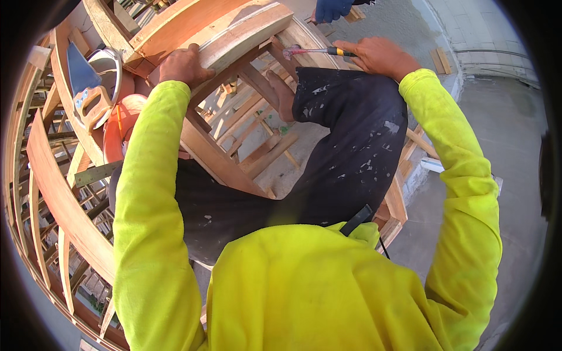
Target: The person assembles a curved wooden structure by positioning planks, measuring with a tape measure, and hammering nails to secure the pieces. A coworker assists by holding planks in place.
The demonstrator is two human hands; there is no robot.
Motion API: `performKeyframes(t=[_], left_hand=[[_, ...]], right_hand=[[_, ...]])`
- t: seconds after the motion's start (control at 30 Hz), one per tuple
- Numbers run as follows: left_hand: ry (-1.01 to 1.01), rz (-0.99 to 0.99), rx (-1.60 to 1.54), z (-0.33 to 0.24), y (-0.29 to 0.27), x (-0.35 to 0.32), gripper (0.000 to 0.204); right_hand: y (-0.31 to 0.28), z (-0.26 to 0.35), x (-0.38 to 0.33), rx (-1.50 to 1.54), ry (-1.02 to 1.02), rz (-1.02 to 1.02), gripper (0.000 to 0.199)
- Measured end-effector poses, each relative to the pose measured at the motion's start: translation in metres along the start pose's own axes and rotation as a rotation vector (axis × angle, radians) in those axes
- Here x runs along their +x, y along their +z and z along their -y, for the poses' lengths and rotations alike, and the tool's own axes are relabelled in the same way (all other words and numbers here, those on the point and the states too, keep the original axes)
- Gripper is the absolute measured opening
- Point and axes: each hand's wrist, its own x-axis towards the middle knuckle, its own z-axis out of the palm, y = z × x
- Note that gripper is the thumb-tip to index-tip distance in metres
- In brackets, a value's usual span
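My left hand [186, 65] is closed over the near end of a thick wooden beam [249, 36], which lies across the timber frame at the top of the view. In my right hand [380, 55] is a hammer [316, 51], held by its black and yellow handle. The hammer points left, its head over a wooden board [301, 36] of the frame; whether they touch I cannot tell. My bare foot [282, 96] is beside the frame's inner timbers, below the hammer head.
A handsaw [93, 108] with a blue blade leans at the left by an orange-red rounded object [122, 126]. A metal ruler-like strip [96, 174] juts out near my left sleeve. Open timber framing [64, 199] drops away left. Another person's blue-gloved hand [332, 9] is at the top.
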Motion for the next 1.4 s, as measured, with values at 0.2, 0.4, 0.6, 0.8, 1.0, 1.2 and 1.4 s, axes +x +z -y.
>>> performKeyframes(t=[0.2,0.4,0.6,0.8,1.0,1.2,1.4], left_hand=[[0.011,-0.016,-0.047,0.006,0.006,0.006,0.072],[0.008,-0.054,-0.046,-0.005,-0.004,0.002,0.065],[-0.022,0.002,0.007,0.001,-0.001,0.012,0.063],[-0.078,0.073,0.013,-0.015,-0.008,0.003,0.061],[-0.024,0.009,0.018,0.003,-0.001,0.002,0.066],[-0.031,0.036,0.027,-0.006,0.001,0.003,0.064],[-0.034,0.048,0.013,-0.003,0.001,0.003,0.062]], right_hand=[[-0.024,0.015,0.009,-0.054,0.011,0.079,0.048],[-0.01,0.023,0.005,0.044,-0.31,-0.094,0.048],[0.009,-0.004,0.005,0.062,0.059,0.162,0.053],[0.033,0.006,-0.032,0.47,0.05,-0.272,0.056],[0.003,0.0,-0.014,0.315,-0.243,-0.361,0.056],[0.032,-0.018,-0.005,0.195,0.116,0.067,0.047],[0.037,-0.018,-0.02,0.53,0.094,-0.101,0.049]])
